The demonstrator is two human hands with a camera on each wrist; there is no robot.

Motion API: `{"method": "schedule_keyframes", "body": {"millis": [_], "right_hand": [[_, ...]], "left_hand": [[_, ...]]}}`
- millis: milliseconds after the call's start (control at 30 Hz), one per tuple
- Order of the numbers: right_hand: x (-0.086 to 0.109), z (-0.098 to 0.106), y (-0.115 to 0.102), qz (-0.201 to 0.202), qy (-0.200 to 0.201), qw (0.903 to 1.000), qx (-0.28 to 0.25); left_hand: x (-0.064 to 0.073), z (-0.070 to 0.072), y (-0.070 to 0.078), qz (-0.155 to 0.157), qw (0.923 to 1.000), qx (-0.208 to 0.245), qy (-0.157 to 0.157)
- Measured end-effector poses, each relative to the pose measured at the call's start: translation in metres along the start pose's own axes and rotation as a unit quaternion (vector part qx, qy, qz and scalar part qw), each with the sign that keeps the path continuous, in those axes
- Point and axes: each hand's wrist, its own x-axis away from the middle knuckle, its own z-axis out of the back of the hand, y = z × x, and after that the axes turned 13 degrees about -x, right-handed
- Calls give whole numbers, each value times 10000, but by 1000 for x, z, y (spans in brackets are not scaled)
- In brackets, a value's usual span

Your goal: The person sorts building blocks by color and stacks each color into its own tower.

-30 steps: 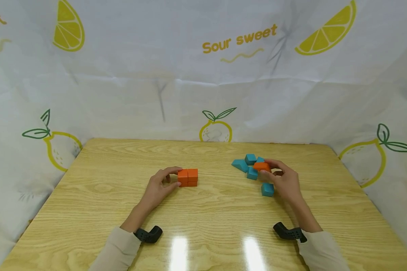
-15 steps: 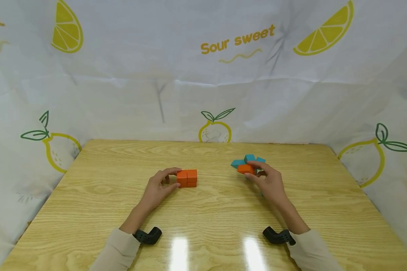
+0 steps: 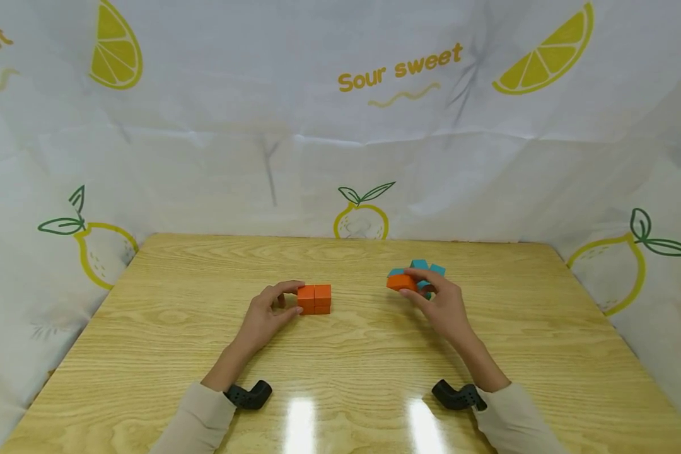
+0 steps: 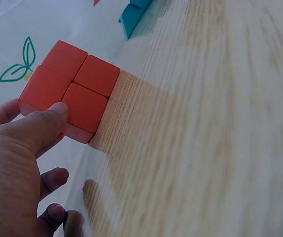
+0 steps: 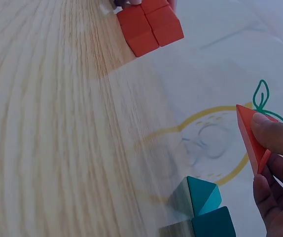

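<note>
Several orange cubes (image 3: 322,294) stand as a square, two wide and two high, left of the middle of the table. My left hand (image 3: 261,318) pinches the upper left cube, its thumb pressed on the near face in the left wrist view. To the right, my right hand (image 3: 447,308) holds an orange triangular block (image 5: 250,136) between thumb and fingers, raised above the table. Behind and beneath it lie several blue blocks (image 3: 419,263), partly covered by the hand. In the right wrist view, a blue triangular block (image 5: 202,193) touches another blue block (image 5: 214,224).
The wooden table (image 3: 340,359) runs back to a white cloth (image 3: 232,170) printed with lemons, which also closes off both sides. A black camera mount sits at each wrist.
My right hand has carried the orange triangular block leftward from over the blue blocks, toward the cubes. The left hand keeps its place at the orange cubes.
</note>
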Motion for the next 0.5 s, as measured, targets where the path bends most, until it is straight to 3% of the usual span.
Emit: {"method": "schedule_keyframes", "body": {"millis": [500], "right_hand": [[-9, -20, -14, -2, -249, 9991, -344]], "left_hand": [[0, 0, 0, -30, 10000, -30, 40]]}}
